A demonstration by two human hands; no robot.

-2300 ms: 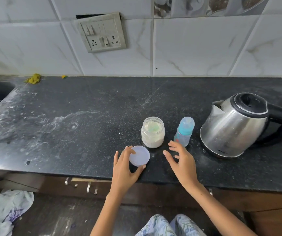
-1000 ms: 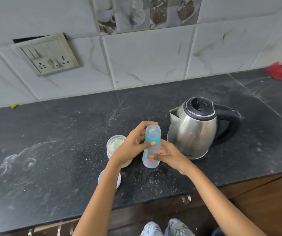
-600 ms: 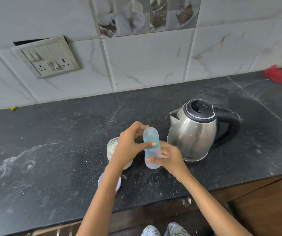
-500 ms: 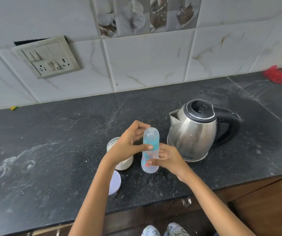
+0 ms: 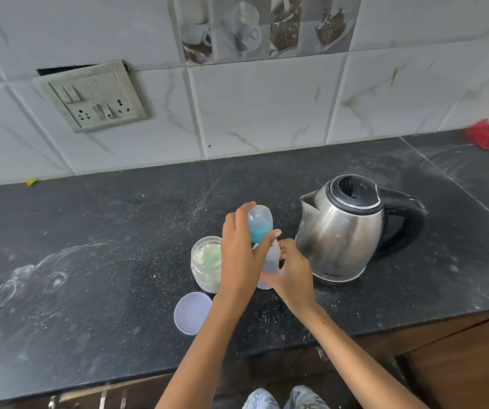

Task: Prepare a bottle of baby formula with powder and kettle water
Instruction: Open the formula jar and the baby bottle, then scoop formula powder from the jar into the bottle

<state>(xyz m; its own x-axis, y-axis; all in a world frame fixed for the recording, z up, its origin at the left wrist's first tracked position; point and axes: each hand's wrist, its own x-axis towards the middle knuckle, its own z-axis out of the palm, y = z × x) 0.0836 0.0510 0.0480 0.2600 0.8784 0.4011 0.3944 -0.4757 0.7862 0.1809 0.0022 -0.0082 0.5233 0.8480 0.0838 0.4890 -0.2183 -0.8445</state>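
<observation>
Mostly dusty blk counter (image 5: 104, 261), marbled wall tiles (image 5: 261, 107)

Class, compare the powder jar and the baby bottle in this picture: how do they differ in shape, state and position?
The jar is short and wide; the bottle is tall and slim. The jar is open, its lid lying on the counter; the bottle still wears its clear cap and blue collar. The jar stands untouched; the left hand grips the bottle's top and the right hand its body. Both are see-through.

A: I'm seeing a clear bottle (image 5: 267, 255) showing a teal collar, and a silver kettle (image 5: 340, 228) wearing black.

B: I'm noting speckled black counter (image 5: 89, 261), white marble-veined tiles (image 5: 261, 107), 1 lilac lid (image 5: 192, 312).
</observation>
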